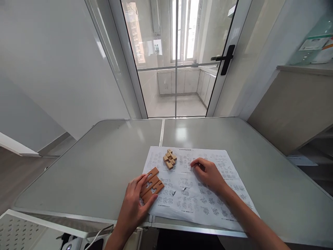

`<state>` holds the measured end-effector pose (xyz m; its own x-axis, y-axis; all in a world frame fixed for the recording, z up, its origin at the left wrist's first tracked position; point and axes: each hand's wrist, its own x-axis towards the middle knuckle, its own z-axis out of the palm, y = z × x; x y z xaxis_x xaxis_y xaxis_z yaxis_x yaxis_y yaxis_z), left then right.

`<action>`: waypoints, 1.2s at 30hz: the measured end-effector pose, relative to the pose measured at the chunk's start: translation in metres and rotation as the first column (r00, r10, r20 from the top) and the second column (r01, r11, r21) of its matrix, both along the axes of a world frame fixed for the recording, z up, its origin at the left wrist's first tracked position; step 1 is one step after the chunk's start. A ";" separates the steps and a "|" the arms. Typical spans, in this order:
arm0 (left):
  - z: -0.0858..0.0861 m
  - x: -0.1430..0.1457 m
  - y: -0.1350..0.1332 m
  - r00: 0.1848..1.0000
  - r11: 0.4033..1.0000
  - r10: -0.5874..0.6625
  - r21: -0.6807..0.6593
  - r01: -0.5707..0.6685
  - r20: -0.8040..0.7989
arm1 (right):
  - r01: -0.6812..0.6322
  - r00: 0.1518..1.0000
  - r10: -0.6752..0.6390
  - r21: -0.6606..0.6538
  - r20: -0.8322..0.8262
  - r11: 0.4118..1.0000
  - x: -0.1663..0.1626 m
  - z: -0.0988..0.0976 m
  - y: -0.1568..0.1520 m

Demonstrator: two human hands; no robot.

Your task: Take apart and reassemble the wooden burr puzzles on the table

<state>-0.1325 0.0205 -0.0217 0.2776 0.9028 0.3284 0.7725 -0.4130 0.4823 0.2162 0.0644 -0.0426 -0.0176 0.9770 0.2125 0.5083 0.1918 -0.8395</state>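
My left hand [134,201] is closed around a flat brown wooden puzzle [153,184], thumb on its near edge and fingers on its far left side. Its slats carry curved cutouts, and it is tilted over the left edge of a printed instruction sheet [189,205]. My right hand [208,173] rests over the upper right of the sheet. Its fingers are curled together, and whatever may be between their tips is too small to tell. Between the hands, near the sheet's top edge, sits a light wooden interlocking block puzzle [170,159].
The sheet lies on a grey folding table [125,149] with a metal seam. Behind it stands a glass door [177,90] with a black handle [227,59]. At lower left are a white perforated surface [20,227] and a cable [97,236]. A shelf [304,69] stands at right.
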 end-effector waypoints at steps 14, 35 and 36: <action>0.007 0.003 -0.005 0.998 0.998 -0.017 -0.051 0.020 0.058 | 0.014 1.000 -0.014 -0.015 -0.003 1.000 0.000 -0.001 -0.001; 0.008 0.004 -0.005 0.998 0.999 -0.044 -0.025 0.045 0.046 | 0.017 1.000 -0.017 -0.023 0.006 1.000 -0.001 0.004 -0.003; 0.008 0.003 -0.005 0.998 0.999 -0.043 -0.024 0.045 0.051 | 0.017 1.000 -0.017 -0.022 0.006 1.000 -0.001 0.004 -0.003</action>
